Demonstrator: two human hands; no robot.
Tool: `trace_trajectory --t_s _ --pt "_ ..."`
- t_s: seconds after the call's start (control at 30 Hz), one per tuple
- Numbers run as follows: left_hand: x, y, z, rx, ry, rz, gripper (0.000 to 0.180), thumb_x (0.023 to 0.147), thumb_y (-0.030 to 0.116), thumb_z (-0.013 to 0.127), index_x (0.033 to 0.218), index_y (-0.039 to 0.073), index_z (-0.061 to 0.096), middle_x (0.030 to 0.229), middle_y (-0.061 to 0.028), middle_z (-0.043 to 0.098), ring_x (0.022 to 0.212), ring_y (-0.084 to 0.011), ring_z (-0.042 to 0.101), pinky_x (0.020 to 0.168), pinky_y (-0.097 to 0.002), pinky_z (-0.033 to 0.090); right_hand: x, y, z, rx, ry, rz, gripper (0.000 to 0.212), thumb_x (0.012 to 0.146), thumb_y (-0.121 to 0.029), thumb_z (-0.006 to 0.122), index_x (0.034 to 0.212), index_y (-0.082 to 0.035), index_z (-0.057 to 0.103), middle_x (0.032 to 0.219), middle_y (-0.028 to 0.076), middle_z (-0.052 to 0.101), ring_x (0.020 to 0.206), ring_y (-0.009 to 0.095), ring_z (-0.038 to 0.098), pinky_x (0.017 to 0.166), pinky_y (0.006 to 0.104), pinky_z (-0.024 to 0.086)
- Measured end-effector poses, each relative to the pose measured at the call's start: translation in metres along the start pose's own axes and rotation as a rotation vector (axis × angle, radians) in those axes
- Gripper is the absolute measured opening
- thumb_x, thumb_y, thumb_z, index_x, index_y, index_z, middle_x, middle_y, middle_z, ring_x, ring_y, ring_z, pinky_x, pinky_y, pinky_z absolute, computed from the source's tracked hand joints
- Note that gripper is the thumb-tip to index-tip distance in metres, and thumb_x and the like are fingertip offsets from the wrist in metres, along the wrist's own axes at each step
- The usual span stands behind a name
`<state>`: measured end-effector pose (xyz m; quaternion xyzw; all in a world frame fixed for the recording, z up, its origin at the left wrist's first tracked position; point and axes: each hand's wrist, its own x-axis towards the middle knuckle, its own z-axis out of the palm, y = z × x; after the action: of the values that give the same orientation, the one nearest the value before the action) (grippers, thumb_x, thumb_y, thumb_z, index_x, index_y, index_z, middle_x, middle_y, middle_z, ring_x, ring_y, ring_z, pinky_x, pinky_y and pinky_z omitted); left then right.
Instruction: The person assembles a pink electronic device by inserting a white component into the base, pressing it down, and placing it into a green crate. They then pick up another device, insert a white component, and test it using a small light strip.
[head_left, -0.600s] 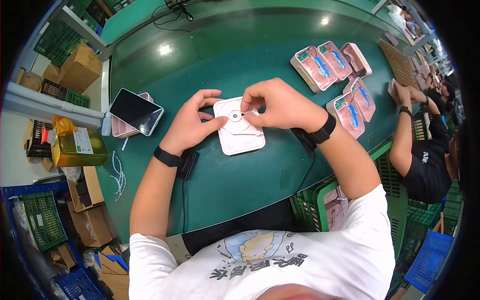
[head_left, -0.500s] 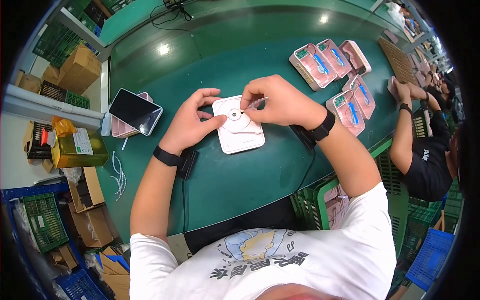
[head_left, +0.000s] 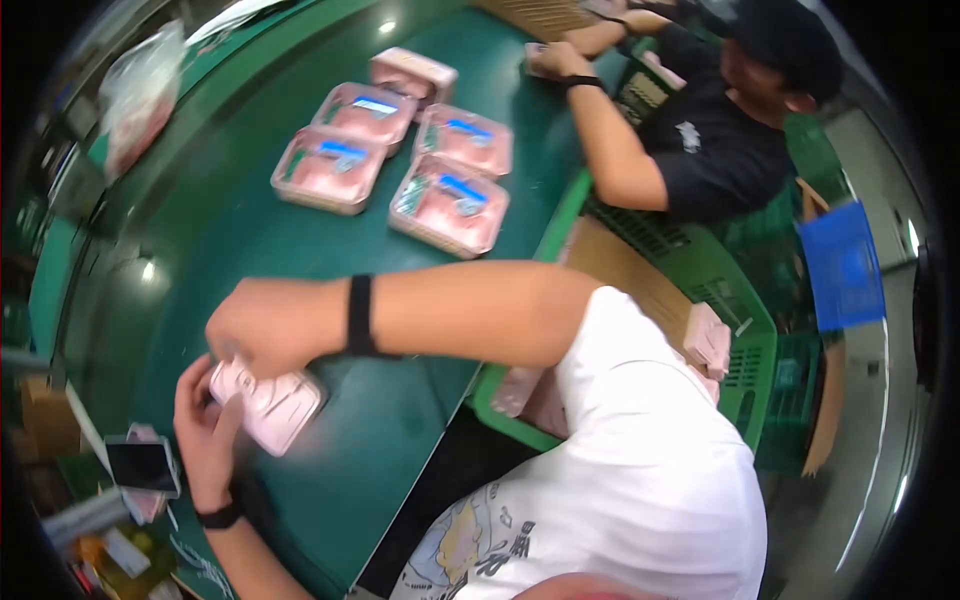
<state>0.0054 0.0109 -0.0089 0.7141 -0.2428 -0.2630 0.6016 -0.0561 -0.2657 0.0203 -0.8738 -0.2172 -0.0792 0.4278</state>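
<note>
Panel (head_left: 285,415) lay on the surface (head_left: 385,425), left; left hand (head_left: 207,430), partly closed, held its edge; right hand (head_left: 270,322) curled over it, contents indiscernible.

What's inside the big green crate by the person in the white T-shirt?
Inside the green crate, a brown cardboard sheet and some pink cases can be seen. Whatever lies behind the white sleeve or under the cardboard is covered, so I cannot tell.
</note>
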Motion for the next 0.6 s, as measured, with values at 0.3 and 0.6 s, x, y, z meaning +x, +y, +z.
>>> trace_trajectory --t_s 0.3,0.6 --pt "0.001 0.001 -0.006 0.027 -0.028 -0.030 0.063 0.099 -0.001 0.078 0.157 -0.005 0.053 0.142 -0.0134 0.067 0.127 -0.0188 0.066 0.111 -0.0326 0.052 0.003 -0.009 0.005 -0.002 -0.050 0.197 0.030 0.074 -0.001 0.078 0.105 0.001 0.079 0.094 0.022 0.080 0.097 0.043 0.079 0.081 0.0518 0.063" --pt "-0.002 -0.003 -0.005 0.054 -0.012 -0.013 0.053 0.101 0.006 0.078 0.150 -0.003 0.059 0.138 -0.0097 0.068 0.125 -0.0179 0.064 0.114 -0.0347 0.047 0.003 -0.008 0.025 0.001 0.133 0.147 0.027 0.065 -0.005 0.082 0.091 -0.002 0.080 0.088 0.020 0.080 0.091 0.043 0.080 0.078 0.0515 0.063"
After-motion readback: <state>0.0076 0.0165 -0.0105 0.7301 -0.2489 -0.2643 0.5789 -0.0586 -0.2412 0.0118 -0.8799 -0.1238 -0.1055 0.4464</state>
